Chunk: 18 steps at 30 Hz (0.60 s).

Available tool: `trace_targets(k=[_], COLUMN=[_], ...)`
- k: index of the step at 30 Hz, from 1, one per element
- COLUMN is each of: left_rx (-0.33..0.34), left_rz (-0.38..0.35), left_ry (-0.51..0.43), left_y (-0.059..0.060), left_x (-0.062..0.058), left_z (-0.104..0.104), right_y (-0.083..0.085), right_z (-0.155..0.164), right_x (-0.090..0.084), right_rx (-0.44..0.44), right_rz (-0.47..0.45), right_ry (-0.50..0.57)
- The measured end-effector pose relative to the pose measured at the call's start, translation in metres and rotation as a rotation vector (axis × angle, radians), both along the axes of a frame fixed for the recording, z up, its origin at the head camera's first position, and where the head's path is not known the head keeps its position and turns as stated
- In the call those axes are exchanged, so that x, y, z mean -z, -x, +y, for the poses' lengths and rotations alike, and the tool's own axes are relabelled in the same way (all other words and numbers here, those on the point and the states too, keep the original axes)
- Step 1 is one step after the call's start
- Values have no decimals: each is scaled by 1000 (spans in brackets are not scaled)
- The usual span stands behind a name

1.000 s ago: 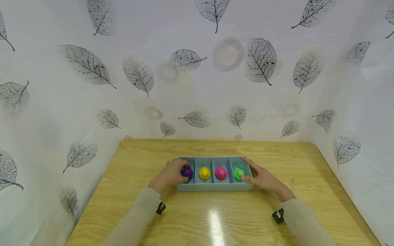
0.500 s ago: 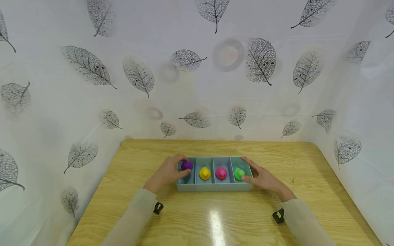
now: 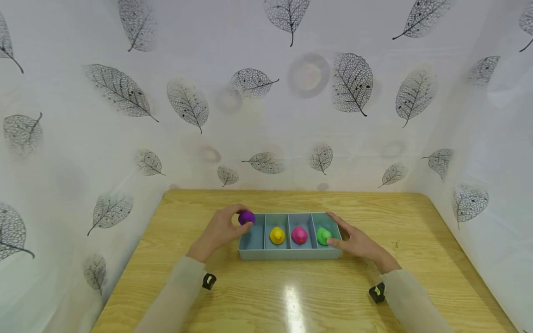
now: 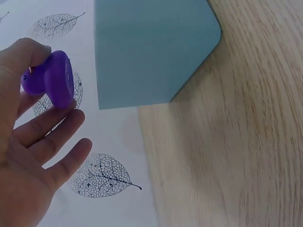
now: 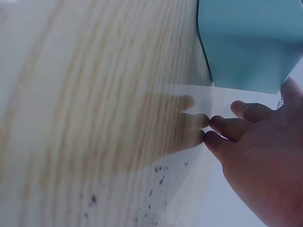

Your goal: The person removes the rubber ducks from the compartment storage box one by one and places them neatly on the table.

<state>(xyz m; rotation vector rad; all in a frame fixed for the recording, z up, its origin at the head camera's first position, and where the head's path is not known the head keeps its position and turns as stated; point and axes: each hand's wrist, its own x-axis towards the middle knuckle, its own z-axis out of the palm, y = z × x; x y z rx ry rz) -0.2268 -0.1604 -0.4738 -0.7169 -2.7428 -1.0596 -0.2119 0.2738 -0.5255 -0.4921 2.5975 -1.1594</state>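
Observation:
My left hand (image 3: 220,230) pinches a purple rubber duck (image 3: 247,218) between thumb and fingers, above the back left corner of a blue-grey divided box (image 3: 291,254). In the left wrist view the duck (image 4: 57,80) lies tilted, its flat base towards the box wall (image 4: 137,56). My right hand (image 3: 357,240) rests at the box's right end, index finger at the back corner and thumb over the front rim, beside a green duck (image 3: 323,236). Its lower fingertips (image 5: 215,135) meet the table in the right wrist view.
A yellow duck (image 3: 276,236) and a pink duck (image 3: 299,235) sit in the two middle compartments. The wooden table (image 3: 258,296) extends around the box. A white sheet with leaf prints (image 3: 266,125) hangs behind and at both sides.
My left hand has lifted the purple duck out of the left compartment, moving back and to the left. My right hand stays at the box's right end.

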Motion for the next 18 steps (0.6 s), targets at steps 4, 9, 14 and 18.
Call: trace_targets(k=[4, 9, 14, 18], left_rx=[-5, -14, -38, -51], left_rz=[37, 57, 25, 0], left_ry=[-15, -49, -79, -98], left_y=[-1, -3, -4, -5], left_x=[0, 0, 1, 3], left_z=[-5, -12, -22, -31], right_y=[1, 1, 2, 2], right_z=[0, 0, 0, 0], right_x=[0, 1, 2, 1], right_rx=[-8, -15, -14, -14], right_rz=[11, 6, -2, -2], right_ry=[-5, 10, 23, 19])
